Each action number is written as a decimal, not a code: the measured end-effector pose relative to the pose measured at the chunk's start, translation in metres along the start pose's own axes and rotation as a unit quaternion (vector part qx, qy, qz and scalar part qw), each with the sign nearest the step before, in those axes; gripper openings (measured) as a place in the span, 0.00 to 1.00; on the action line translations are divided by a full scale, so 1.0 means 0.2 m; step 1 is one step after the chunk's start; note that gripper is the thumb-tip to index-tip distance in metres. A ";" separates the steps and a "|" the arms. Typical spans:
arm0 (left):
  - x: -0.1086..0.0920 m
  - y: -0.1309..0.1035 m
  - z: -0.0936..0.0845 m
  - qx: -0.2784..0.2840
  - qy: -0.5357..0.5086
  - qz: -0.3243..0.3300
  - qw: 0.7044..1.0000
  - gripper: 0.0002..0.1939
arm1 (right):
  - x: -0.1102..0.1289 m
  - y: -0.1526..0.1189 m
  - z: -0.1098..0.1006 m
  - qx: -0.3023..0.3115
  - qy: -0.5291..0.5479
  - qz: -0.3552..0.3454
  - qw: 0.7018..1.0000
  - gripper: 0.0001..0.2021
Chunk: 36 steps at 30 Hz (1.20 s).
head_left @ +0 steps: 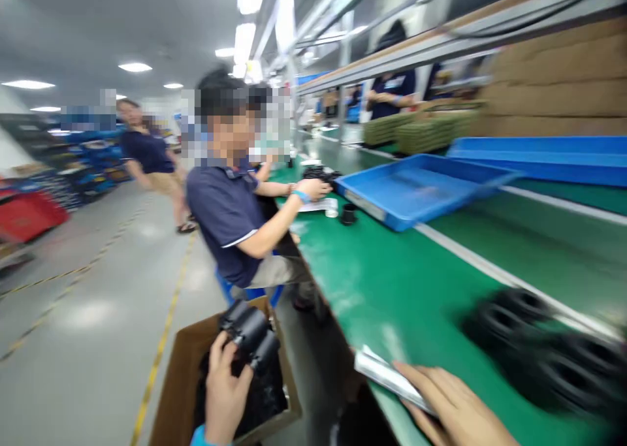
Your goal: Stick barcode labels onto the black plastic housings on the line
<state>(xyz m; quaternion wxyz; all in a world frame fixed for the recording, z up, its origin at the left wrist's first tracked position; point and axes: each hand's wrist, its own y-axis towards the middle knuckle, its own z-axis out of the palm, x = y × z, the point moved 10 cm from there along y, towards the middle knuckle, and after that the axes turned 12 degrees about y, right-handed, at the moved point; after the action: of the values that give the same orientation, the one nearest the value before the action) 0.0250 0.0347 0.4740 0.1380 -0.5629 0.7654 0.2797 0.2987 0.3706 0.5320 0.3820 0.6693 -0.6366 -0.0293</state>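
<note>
My left hand [226, 384] grips a black twin-tube part [251, 334] that looks like a binocular body. It is held over a cardboard box [169, 361], inside which more dark parts [264, 390] are piled. At the green table's near edge, my right hand [448, 403] is closed around a flat, narrow white-and-silver item [389, 375]; blur hides its exact kind. Farther right on the table lie several black parts with round openings [553, 348], smeared by motion.
A co-worker [228, 217] sits beside the green table [362, 270], hands on small dark parts. A blue tray [416, 191] and a black cup-shaped piece [348, 214] are on the tabletop. Another person [149, 152] stands in the aisle. An overhead rail [416, 57] crosses above the table.
</note>
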 end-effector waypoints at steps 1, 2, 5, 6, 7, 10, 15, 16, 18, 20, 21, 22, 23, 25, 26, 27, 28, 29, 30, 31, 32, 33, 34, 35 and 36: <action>-0.12 0.02 -0.05 0.010 -0.011 0.044 0.999 0.17 | 0.03 -0.06 -0.05 0.012 0.001 0.028 1.000 0.16; -0.27 0.04 -0.10 0.002 -0.004 0.108 0.994 0.16 | 0.06 -0.11 -0.09 0.028 0.009 0.050 0.998 0.16; -0.78 0.09 -0.11 0.037 0.000 0.306 0.951 0.14 | 0.12 -0.22 -0.16 0.056 0.009 0.083 0.995 0.17; -0.98 0.06 -0.09 0.065 0.004 0.375 0.925 0.15 | 0.12 -0.25 -0.18 0.062 0.004 0.086 0.994 0.17; -1.17 0.03 -0.06 0.094 0.017 0.429 0.898 0.20 | 0.13 -0.27 -0.18 0.068 0.000 0.086 0.994 0.18; -1.68 -0.15 0.07 0.208 0.117 0.509 0.827 0.35 | 0.15 -0.31 -0.15 0.095 -0.007 0.066 0.993 0.19; -2.18 -0.46 0.35 0.372 0.243 0.516 0.733 0.37 | 0.19 -0.31 -0.10 0.134 -0.014 0.032 0.990 0.21; -2.24 -0.50 0.40 0.377 0.249 0.513 0.730 0.35 | 0.20 -0.30 -0.10 0.137 -0.013 0.031 0.990 0.21; -2.33 -0.54 0.50 0.376 0.248 0.508 0.735 0.29 | 0.20 -0.30 -0.11 0.140 -0.009 0.032 0.990 0.21; -2.39 -0.56 0.58 0.371 0.237 0.505 0.743 0.23 | 0.20 -0.30 -0.13 0.140 -0.002 0.035 0.990 0.21; -2.42 -0.57 0.61 0.367 0.228 0.505 0.747 0.22 | 0.19 -0.30 -0.13 0.139 0.002 0.037 0.990 0.22; -2.45 -0.57 0.61 0.364 0.218 0.507 0.750 0.23 | 0.19 -0.30 -0.13 0.138 0.007 0.039 0.990 0.22; -2.48 -0.57 0.60 0.360 0.205 0.511 0.753 0.25 | 0.18 -0.30 -0.14 0.137 0.013 0.041 0.990 0.22; -2.50 -0.55 0.52 0.353 0.168 0.523 0.757 0.33 | 0.18 -0.30 -0.15 0.134 0.028 0.047 0.989 0.23; -2.48 -0.52 0.45 0.349 0.144 0.530 0.759 0.36 | 0.18 -0.30 -0.15 0.133 0.037 0.050 0.989 0.22; -2.44 -0.47 0.37 0.346 0.117 0.534 0.763 0.38 | 0.19 -0.30 -0.16 0.132 0.048 0.054 0.989 0.22; -2.38 -0.40 0.28 0.340 0.091 0.532 0.770 0.38 | 0.20 -0.31 -0.16 0.133 0.061 0.058 0.988 0.21; -2.28 -0.30 0.20 0.330 0.068 0.520 0.785 0.36 | 0.21 -0.31 -0.16 0.135 0.074 0.061 0.986 0.20; -2.14 -0.18 0.12 0.315 0.053 0.495 0.808 0.33 | 0.22 -0.31 -0.16 0.138 0.088 0.063 0.984 0.19; -1.95 -0.03 0.06 0.292 0.050 0.452 0.841 0.30 | 0.23 -0.32 -0.16 0.143 0.102 0.062 0.983 0.19; -1.73 0.13 0.00 0.261 0.057 0.392 0.880 0.29 | 0.23 -0.32 -0.17 0.143 0.113 0.062 0.981 0.20; -1.46 0.28 -0.04 0.228 0.075 0.320 0.917 0.27 | 0.23 -0.33 -0.18 0.128 0.117 0.054 0.983 0.20; -1.16 0.41 -0.06 0.199 0.102 0.241 0.944 0.25 | 0.22 -0.34 -0.20 0.115 0.113 0.046 0.986 0.20; -0.85 0.49 -0.07 0.177 0.133 0.161 0.962 0.23 | 0.20 -0.36 -0.19 0.112 0.104 0.046 0.987 0.21; -0.54 0.53 -0.07 0.165 0.163 0.083 0.969 0.22 | 0.18 -0.39 -0.18 0.114 0.094 0.038 0.988 0.22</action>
<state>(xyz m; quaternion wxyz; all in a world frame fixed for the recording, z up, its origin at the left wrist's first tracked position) -0.0379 0.1339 0.5702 0.0784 -0.5047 0.8574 0.0640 0.3895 0.3480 0.5307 0.3623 0.6837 -0.6218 0.1210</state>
